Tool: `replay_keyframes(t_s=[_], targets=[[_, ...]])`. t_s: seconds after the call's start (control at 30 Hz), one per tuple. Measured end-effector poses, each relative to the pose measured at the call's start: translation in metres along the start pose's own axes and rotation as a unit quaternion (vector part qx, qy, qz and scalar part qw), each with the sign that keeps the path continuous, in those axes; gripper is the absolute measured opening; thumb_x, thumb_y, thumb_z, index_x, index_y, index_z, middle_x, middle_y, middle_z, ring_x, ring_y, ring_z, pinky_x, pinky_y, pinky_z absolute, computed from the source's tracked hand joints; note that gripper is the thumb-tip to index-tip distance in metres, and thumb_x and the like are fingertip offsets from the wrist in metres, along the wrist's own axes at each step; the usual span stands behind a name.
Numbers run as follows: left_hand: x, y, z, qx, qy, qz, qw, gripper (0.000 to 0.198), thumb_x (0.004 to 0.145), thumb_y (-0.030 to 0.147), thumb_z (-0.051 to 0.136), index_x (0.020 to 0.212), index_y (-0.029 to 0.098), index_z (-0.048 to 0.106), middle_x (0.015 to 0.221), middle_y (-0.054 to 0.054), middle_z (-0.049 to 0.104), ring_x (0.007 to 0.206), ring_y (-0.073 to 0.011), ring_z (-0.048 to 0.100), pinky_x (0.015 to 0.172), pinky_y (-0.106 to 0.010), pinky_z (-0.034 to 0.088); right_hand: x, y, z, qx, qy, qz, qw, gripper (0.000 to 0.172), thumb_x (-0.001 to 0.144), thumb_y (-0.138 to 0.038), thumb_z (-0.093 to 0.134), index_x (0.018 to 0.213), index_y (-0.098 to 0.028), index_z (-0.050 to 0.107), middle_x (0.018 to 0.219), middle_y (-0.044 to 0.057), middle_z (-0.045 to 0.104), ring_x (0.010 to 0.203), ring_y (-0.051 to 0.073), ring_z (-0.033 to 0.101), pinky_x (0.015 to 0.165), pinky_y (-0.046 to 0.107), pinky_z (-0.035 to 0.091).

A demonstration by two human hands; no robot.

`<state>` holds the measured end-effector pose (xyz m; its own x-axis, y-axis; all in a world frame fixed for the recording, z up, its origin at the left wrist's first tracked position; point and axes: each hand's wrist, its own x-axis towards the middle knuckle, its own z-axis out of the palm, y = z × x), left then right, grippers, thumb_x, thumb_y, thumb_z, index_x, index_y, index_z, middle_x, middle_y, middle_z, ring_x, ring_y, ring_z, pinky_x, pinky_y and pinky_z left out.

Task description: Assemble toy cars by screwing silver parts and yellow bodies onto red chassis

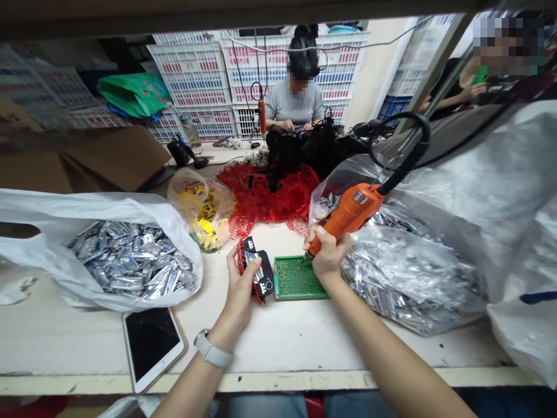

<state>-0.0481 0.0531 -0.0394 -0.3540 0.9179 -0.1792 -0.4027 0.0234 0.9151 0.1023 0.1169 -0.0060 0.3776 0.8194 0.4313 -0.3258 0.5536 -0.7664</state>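
Observation:
My left hand is closed around a black and red toy car body with a silvery part on it, held just above the worktable. In my right hand is an orange electric screwdriver, its cable leading up to the right. The screwdriver's tip points down at a green perforated tray and is partly hidden by my fingers. Small screws seem to lie in the tray, too small to make out clearly. The tray stands just right of the toy car body.
Silvery parts fill a white bag at left and a clear bag at right. Behind are a bag of yellow parts, red plastic frames and a black heap. A tablet lies front left. A person sits opposite.

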Motion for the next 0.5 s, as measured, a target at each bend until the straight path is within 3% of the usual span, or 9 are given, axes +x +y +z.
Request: replay_keyframes(t_s=[0.33, 0.5], targets=[[-0.0025, 0.0017, -0.0001, 0.009, 0.005, -0.002, 1.000, 0.073, 0.067, 0.046, 0.084, 0.129, 0.030, 0.048, 0.114, -0.002, 0.067, 0.098, -0.0202, 0.068, 0.083, -0.033, 0.057, -0.0068, 0.0023, 0.0032, -0.021, -0.013, 0.025, 0.999, 0.022, 0.074, -0.037, 0.064, 0.086, -0.019, 0.060, 0.045, -0.010, 0.052, 0.031, 0.009, 0.046, 0.035, 0.019, 0.039], [-0.0012, 0.0000, -0.0023, 0.009, 0.001, 0.005, 1.000, 0.071, 0.070, 0.045, 0.083, 0.130, 0.029, 0.049, 0.117, -0.003, 0.067, 0.104, -0.0215, 0.068, 0.089, -0.036, 0.057, -0.0073, -0.0010, 0.0053, -0.020, -0.015, 0.016, 1.000, 0.021, 0.074, -0.036, 0.064, 0.086, -0.019, 0.059, 0.047, -0.010, 0.053, 0.032, 0.009, 0.048, 0.036, 0.019, 0.039]])
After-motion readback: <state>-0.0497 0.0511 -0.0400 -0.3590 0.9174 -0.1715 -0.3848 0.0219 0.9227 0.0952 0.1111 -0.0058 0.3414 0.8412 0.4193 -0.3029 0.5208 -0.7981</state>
